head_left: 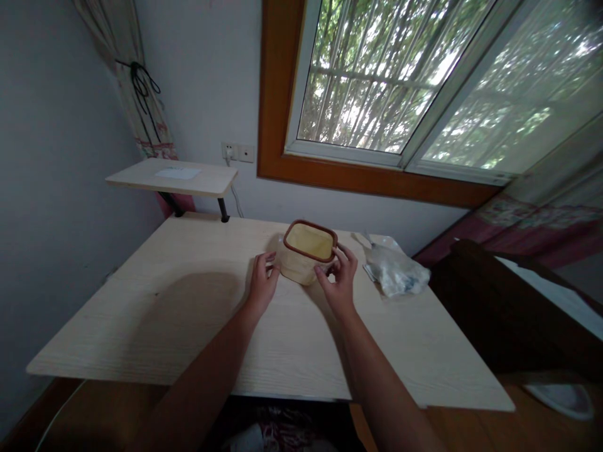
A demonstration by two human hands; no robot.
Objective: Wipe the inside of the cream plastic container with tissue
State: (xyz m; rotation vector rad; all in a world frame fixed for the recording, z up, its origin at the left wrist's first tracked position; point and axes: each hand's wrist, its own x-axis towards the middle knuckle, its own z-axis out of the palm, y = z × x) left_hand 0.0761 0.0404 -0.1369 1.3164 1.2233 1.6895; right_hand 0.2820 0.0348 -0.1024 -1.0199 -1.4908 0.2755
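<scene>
Left hand (264,276): reaching forward, curled at the box's left side
Right hand (340,274): fingers bent, gripping its right side
Box (306,254): between both, on the desk (188,314)

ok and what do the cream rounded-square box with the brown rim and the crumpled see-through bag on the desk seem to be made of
Cream rounded-square box: a stiff shell, perhaps plastic; its smooth walls don't settle it. Its brown rim could be plastic or wood. Crumpled see-through bag: likely thin, glossy plastic, from its creases and pale highlights.
</scene>
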